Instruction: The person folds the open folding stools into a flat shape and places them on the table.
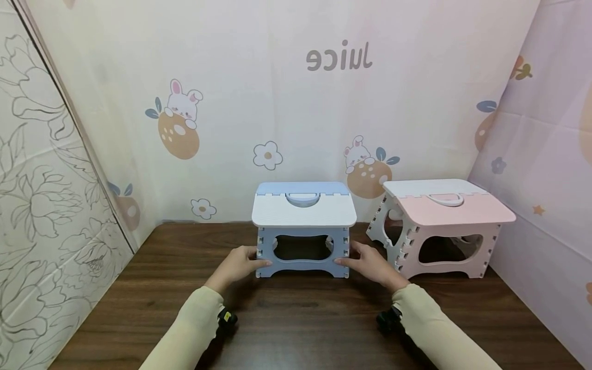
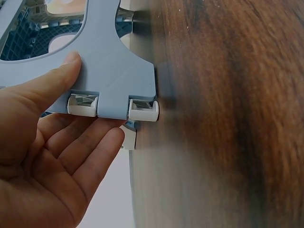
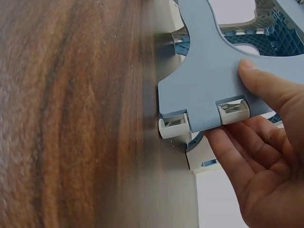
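You grip the blue-and-white rectangular plastic stool (image 1: 302,218) at your twelve o'clock, left hand (image 1: 238,265) at its eight, right hand (image 1: 369,263) at its four, sensible holds for something probably light and stiff.

A pink-and-white folding stool (image 1: 455,213) stands right of the hands (image 1: 235,268) (image 1: 370,263), on the dark wood-grain counter (image 1: 305,329) beneath them. Beyond the hands rises a pale cloth (image 1: 259,103) printed with rabbits (image 1: 182,107) and mirrored "Juice" lettering (image 1: 339,57); leftward, a flower-patterned covering (image 1: 34,246).
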Tool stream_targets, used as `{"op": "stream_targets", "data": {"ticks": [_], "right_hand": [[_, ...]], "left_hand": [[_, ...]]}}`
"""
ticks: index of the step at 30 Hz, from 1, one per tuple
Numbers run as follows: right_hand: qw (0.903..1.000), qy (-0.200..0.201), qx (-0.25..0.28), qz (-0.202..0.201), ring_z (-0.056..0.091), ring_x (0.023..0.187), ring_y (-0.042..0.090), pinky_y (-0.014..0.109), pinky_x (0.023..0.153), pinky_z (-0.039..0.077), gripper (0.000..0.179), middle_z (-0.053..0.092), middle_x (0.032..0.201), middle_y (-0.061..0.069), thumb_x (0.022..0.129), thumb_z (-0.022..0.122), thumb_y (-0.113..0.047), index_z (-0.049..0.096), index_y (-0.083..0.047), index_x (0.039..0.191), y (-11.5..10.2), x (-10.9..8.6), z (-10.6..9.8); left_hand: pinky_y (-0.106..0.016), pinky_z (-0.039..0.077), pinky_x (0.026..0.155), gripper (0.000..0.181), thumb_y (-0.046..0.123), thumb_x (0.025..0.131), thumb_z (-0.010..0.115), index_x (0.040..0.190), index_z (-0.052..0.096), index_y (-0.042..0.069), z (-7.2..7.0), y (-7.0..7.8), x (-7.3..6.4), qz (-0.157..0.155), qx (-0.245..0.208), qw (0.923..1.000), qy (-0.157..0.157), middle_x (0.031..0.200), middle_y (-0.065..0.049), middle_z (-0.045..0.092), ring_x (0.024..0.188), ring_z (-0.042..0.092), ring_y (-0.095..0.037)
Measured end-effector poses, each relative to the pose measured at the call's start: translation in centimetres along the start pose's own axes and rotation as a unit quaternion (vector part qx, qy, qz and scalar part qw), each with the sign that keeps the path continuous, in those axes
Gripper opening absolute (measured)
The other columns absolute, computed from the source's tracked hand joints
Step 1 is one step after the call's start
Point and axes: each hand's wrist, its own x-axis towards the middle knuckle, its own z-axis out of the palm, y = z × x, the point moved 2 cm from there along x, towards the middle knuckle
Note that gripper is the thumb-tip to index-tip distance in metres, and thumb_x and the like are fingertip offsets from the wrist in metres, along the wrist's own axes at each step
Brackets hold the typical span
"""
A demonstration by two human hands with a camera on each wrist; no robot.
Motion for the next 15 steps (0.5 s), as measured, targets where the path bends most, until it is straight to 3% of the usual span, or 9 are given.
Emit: {"op": "stream_targets", "data": {"ticks": [9, 15], "right_hand": [[1.0000, -0.001, 0.003, -0.006, 0.059, 0.118, 0.031, 0.054, 0.094, 0.049, 0.076, 0.062, 0.131, 0.014, 0.089, 0.072, -0.051, 0.050, -0.001, 0.143, 0.07, 0.07, -0.07], [1.0000, -0.005, 0.003, -0.005, 0.055, 0.124, 0.035, 0.057, 0.098, 0.045, 0.082, 0.057, 0.137, 0.018, 0.090, 0.072, -0.051, 0.045, 0.001, 0.147, 0.09, 0.03, -0.07]], "left_hand": [[-0.037, 0.053, 0.075, 0.028, 0.036, 0.091, 0.076, 0.103, 0.074, 0.012, -0.04, -0.13, 0.09, -0.004, 0.000, 1.0000, -0.001, 0.093, 0.002, 0.071, 0.080, 0.061, -0.013], [-0.036, 0.052, 0.073, 0.026, 0.035, 0.091, 0.075, 0.102, 0.074, 0.011, -0.10, -0.02, 0.04, -0.001, -0.002, 1.0000, -0.004, 0.090, 0.001, 0.070, 0.078, 0.060, -0.013]]}}
